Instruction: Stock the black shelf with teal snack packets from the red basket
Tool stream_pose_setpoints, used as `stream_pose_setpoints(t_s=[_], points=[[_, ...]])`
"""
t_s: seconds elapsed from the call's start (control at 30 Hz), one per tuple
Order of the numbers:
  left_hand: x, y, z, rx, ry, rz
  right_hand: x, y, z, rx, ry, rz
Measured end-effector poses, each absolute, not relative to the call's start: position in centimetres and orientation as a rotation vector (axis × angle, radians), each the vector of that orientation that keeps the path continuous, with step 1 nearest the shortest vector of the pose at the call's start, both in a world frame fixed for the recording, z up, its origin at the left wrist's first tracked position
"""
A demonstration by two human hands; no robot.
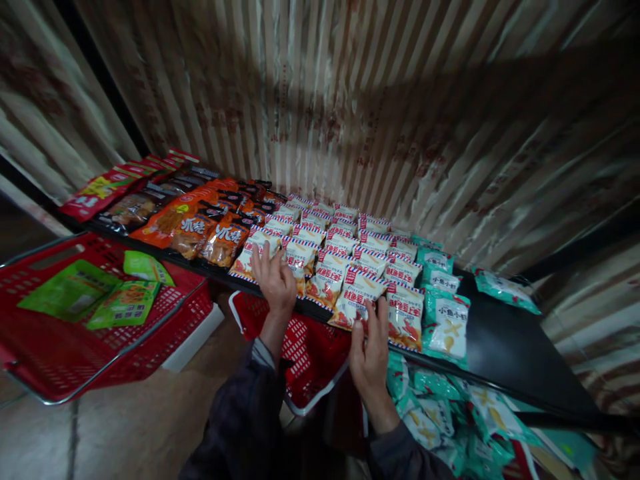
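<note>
Near, a red basket is sitting below the shelf. To its right, the right hand is resting loosely spread against a front white packet; a careless drag could be tipping it off. Farther left, the left hand is lying half-uncurled over a second packet, neither visibly gripping.

Dim overall, with the white snack packets mid-frame brightest, the left sleeve near black, broad shadow over the ribbed backdrop, and soft sheen on the black shelf at its bare right end. Wide-angle stretch toward edges, corners dark and smeary. Fine packet print too soft to read.
</note>
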State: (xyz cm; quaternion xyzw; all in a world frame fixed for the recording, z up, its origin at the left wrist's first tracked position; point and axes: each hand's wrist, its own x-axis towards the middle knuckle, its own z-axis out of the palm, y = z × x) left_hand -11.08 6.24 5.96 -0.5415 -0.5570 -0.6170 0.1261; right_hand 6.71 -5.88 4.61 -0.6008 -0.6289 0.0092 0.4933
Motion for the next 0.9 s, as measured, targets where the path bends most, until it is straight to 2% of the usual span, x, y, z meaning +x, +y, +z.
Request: stream_pose_setpoints(t_s=[0.33,0.67,0.9], points=[[-2.5,-0.7,4.4,-2.275,-1.348,-1.552,7.4,-4.8,1.4,-1.437,-1.705,-0.200],[-1.7,-1.6,2.8,-2.368,-1.346,-1.583,8.7,-3.4,1.7,-1.446,-1.689,-0.060],[-1.6,-1.5,0.5,-2.448,-1.286,-1.445,9.1,-3.1,2.1,-1.474,-1.699,-0.023]])
